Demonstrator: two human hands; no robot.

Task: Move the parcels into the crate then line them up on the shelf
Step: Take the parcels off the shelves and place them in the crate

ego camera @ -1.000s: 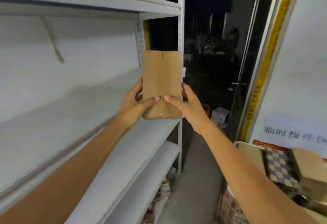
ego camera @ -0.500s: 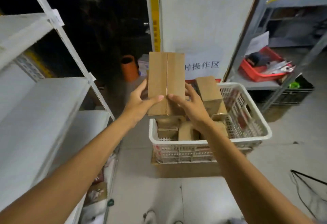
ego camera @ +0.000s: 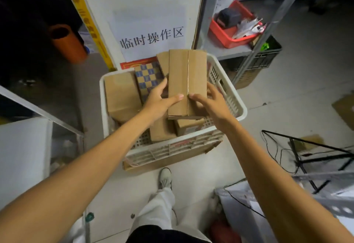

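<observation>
Head view showed both bare forearms stretched forward and down, converging on one cardboard parcel [ego camera: 187,77]. The left hand [ego camera: 159,101] gripped the parcel's left edge, fingers wrapped behind it and thumb laid flat across the front face. The right hand [ego camera: 212,102] mirrored this on the right edge, and the two thumb tips lay just beside each other at the centre seam. Both wrists were nearly straight.

The held parcel was a plain brown rectangular box, longer than wide, smooth-faced, with a taped seam running down its length. It was positioned over the right half of the crate [ego camera: 238,108], its long axis pointing away from the person. Whether its lower end touched the parcels beneath could not be determined.

The crate was white plastic with perforated lattice walls and a rounded rim, resting on a flat cardboard sheet [ego camera: 172,161] on the pale floor. Inside it were a large plain brown box [ego camera: 120,93] at the left, a blue-and-tan chequered parcel [ego camera: 147,78] beside it, and two smaller brown boxes [ego camera: 161,129] at the near wall.

A white shelf [ego camera: 23,147] with a metal frame stood at the left. A paper sign [ego camera: 151,35] with printed characters hung on the white panel behind the crate. A red plastic tray [ego camera: 229,35] sat on a grey rack at the upper right
</observation>
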